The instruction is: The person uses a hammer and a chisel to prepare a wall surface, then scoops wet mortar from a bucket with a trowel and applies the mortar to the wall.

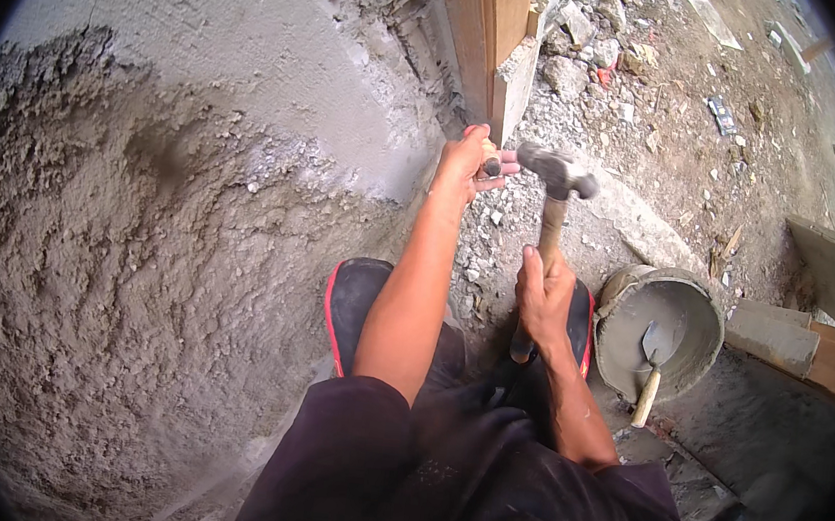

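My right hand (546, 295) is wrapped round the wooden handle of a hammer (554, 213). The hammer's head is up, blurred a little by motion, close to my left hand (469, 161). That hand is closed, some fingers stretched out, round a short tool with a dark round end (492, 167), perhaps a chisel. Its far end is hidden by my hand and points toward the foot of the wooden frame (505, 28) at the wall's corner. A small gap shows between the hammer head and the tool's end.
Rough mortar (134, 283) covers the wall on my left, with smoother plaster (256, 54) above. At right stands a bucket (620, 350) of grey mortar, with a trowel (648, 388) in it. Rubble (572, 69) lies ahead; boards (772, 335) lie at far right.
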{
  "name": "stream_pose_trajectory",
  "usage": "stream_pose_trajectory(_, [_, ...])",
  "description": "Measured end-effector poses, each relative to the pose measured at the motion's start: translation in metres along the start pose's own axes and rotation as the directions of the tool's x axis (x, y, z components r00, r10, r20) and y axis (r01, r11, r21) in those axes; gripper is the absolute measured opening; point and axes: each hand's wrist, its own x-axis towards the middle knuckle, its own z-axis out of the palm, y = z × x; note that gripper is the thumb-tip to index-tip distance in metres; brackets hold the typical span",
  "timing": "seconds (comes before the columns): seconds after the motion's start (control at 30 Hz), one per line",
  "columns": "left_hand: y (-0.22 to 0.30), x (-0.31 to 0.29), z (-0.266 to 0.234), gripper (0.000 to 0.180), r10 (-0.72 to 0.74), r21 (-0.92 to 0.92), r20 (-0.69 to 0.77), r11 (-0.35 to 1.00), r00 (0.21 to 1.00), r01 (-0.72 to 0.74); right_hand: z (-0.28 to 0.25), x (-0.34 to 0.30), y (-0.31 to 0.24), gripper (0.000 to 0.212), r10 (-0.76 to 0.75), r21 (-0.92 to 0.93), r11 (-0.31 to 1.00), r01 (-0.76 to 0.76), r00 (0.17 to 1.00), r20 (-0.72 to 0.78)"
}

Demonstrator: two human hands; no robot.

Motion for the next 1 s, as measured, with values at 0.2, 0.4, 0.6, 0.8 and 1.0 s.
stream_pose_trajectory(0.2, [-0.035,-0.014,0.019,0.041,0.061,-0.306,0.138,0.952,0.989,-0.017,-0.044,-0.004,-0.050,0.028,-0.155,0.219,0.960,0.176,0.982,-0.109])
stream_pose_trajectory(0.4, [-0.006,-0.020,0.030,0.045,0.245,-0.506,0.077,0.845,0.966,-0.174,-0.063,0.004,-0.050,0.038,-0.078,0.201,0.974,0.101,0.990,-0.121])
stream_pose_trajectory(0.6, [-0.005,-0.006,0.030,0.042,0.306,-0.666,0.062,0.721,0.950,-0.189,-0.056,0.007,-0.056,0.036,-0.070,0.233,0.969,0.088,0.994,-0.085])
stream_pose_trajectory(0.8, [-0.001,0.002,0.031,0.045,0.364,-0.708,0.115,0.682,0.924,-0.181,-0.046,0.011,-0.049,0.027,-0.285,0.146,0.947,0.287,0.958,-0.031])
stream_pose_trajectory(1.0, [-0.002,0.030,0.019,0.045,0.331,-0.803,0.009,0.565,0.944,-0.191,-0.012,0.038,-0.018,0.029,-0.277,-0.192,0.942,0.276,0.961,0.026])
